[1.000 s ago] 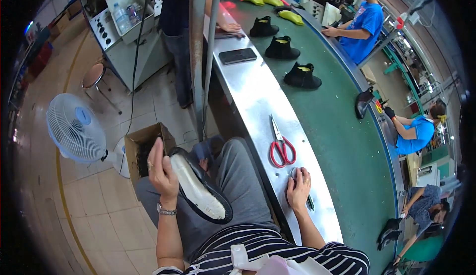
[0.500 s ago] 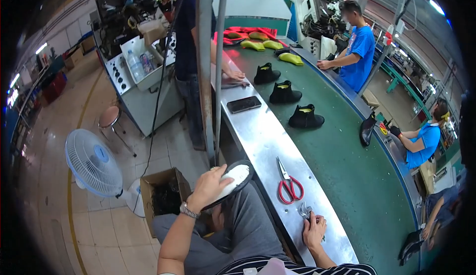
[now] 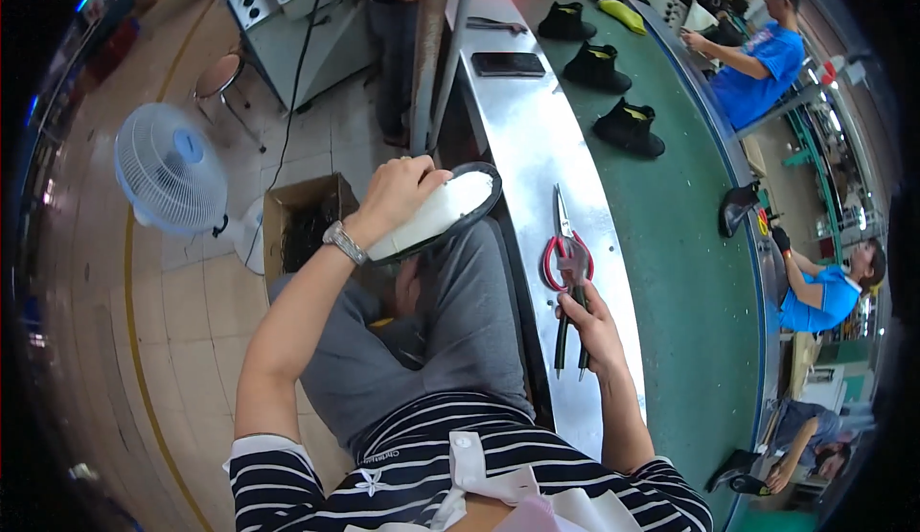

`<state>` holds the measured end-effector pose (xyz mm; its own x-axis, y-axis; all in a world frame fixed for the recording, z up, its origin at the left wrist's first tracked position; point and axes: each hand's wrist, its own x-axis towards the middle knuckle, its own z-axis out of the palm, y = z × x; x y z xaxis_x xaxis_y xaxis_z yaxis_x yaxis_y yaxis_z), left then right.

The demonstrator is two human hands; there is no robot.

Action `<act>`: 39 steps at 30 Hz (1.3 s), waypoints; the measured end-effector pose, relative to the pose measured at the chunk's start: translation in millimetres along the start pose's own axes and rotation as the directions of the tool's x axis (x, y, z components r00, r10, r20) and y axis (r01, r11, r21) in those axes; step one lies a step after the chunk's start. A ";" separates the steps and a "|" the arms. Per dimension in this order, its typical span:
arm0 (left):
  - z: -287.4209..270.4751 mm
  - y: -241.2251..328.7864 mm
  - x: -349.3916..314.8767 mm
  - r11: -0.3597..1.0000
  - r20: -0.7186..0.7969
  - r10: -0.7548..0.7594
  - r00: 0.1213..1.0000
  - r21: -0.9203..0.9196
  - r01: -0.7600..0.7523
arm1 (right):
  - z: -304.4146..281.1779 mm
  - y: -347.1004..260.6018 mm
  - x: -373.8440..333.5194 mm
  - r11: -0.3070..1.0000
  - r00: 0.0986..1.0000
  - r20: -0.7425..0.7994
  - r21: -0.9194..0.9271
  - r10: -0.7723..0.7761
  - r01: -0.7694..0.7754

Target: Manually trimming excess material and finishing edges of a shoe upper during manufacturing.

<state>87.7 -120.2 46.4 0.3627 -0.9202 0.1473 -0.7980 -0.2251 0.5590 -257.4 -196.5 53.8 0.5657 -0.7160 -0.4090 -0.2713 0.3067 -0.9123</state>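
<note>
Over my lap, my left hand (image 3: 395,196) grips a black shoe (image 3: 443,208) with a broad white surface facing up and a dark rim around it. The fingers curl over its near side, and the palm hides part of it. My right hand (image 3: 596,329) is closed around pincers (image 3: 563,342) with dark handles, raised over the metal ledge to the right of the shoe. Their metal head overlaps the red-handled scissors (image 3: 563,211) lying on the ledge, blades pointing away from me.
A phone (image 3: 508,64) lies farther along the metal ledge (image 3: 537,129). Black ankle boots (image 3: 628,129) stand on the green conveyor (image 3: 685,340). At left are a cardboard box (image 3: 326,192) and a fan (image 3: 171,168). A metal post (image 3: 429,62) rises beside the ledge. Several co-workers stand around the line.
My right hand has lifted the pincers off the ledge and moved them forward by the scissors. The shoe stays in my left hand. The view has tilted down toward my lap.
</note>
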 end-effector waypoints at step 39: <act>13.3 -2.1 7.4 0.999 -0.088 -0.048 0.995 -0.006 0.048 | 65.0 -35.9 26.9 0.991 0.898 0.441 -0.124 0.012 0.047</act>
<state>85.6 -130.8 35.5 0.4415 -0.8767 0.1910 -0.7769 -0.2670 0.5703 -181.8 -186.1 74.2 0.8476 -0.3625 -0.3875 -0.3385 0.1929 -0.9210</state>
